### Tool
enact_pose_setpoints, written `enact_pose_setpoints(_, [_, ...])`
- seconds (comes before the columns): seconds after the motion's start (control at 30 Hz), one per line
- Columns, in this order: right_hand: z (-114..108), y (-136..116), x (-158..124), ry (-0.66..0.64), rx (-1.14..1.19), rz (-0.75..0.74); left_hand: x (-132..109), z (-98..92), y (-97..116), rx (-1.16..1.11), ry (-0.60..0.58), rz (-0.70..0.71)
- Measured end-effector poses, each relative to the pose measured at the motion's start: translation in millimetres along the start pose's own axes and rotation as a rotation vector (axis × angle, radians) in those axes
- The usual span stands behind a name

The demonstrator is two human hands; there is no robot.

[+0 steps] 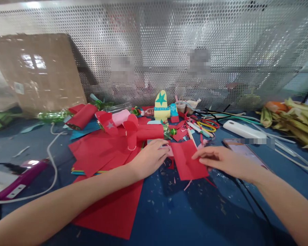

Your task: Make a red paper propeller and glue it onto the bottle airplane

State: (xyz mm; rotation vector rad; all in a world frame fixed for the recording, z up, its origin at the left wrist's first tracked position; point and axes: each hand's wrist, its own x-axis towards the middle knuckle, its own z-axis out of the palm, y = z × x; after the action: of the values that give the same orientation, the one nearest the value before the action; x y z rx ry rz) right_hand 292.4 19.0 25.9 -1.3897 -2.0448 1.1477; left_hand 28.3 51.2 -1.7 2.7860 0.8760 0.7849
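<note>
A small rectangle of red paper (187, 162) with a crease is pinched at its right edge by my right hand (218, 159). My left hand (152, 157) is just left of that paper, its fingers curled and pressed together beside a small pink-and-red piece (170, 153). What those fingertips hold, if anything, is hidden. Behind my left hand lies a green plastic bottle wrapped in red paper (150, 131), with rounded red fins at its left end. Red paper sheets (97, 150) are piled under and beside my left forearm.
A cardboard sheet (38, 71) leans on the perforated metal panel (156, 51). At left are a purple power strip (28, 177) and white cord. On the right lie a white glue gun-like or remote-shaped object (243, 131), a phone (243, 152), corn husks (295, 123) and rubber bands (207, 126).
</note>
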Motion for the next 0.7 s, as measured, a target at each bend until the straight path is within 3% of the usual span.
enact_pose_setpoints(0.07, [10,-3,2,-0.129,0.068,0.010,-2,-1.4,11,-0.014,0.086,-0.020])
enact_pose_setpoints(0.2, [26,-3,5,-0.178,0.068,0.002,-22,0.3,40,-0.052,0.125,0.064])
enact_pose_setpoints(0.27, [28,-3,3,-0.185,0.053,-0.003,-33,3.3,50,-0.040,0.031,0.147])
enact_pose_setpoints(0.33, [26,-7,1,-0.183,0.000,-0.011,-40,6.4,55,-0.027,-0.157,0.116])
enact_pose_setpoints(0.43, [18,-19,-1,-0.069,-0.182,0.061,-43,8.2,56,-0.034,-0.335,0.046])
enact_pose_setpoints(0.53, [3,-33,9,0.188,-0.512,0.203,-40,6.2,54,-0.044,-0.403,0.024])
enact_pose_setpoints(0.7, [-19,-29,59,0.202,-0.653,0.305,-40,2.6,53,-0.058,-0.396,0.058])
